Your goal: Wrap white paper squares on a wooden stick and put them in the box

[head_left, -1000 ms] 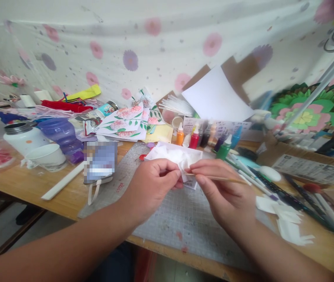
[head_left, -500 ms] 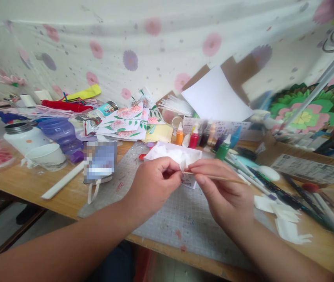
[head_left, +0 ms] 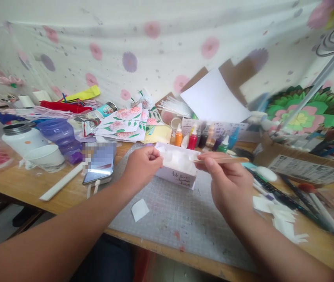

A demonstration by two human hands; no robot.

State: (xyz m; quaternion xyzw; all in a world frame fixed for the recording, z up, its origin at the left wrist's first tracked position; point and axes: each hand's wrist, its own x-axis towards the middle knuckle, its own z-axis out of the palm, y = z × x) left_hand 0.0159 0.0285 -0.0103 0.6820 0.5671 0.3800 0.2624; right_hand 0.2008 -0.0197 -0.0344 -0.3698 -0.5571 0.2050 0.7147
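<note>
In my right hand (head_left: 228,180) a thin wooden stick (head_left: 231,160) is pinched between thumb and fingers, lying nearly level with its tip over a white box (head_left: 175,177). My left hand (head_left: 143,164) is closed in a pinch at the box's left edge; whatever its fingertips hold is hidden. Soft white material (head_left: 180,160) fills the open box, which has handwriting on its front. A small white square piece (head_left: 140,210) lies on the grey cutting mat (head_left: 181,223), below my left forearm's far end.
Paint bottles (head_left: 192,139) stand behind the box. A phone (head_left: 102,164) with a cable lies left of my left hand. White strips (head_left: 281,217), brushes and a cardboard box (head_left: 298,160) are at the right. Cups and a purple container (head_left: 56,135) stand at the left.
My hands have moved apart from their meeting place in front of the box, the left one leftward, the right one slightly rightward. The white square on the mat has come into view.
</note>
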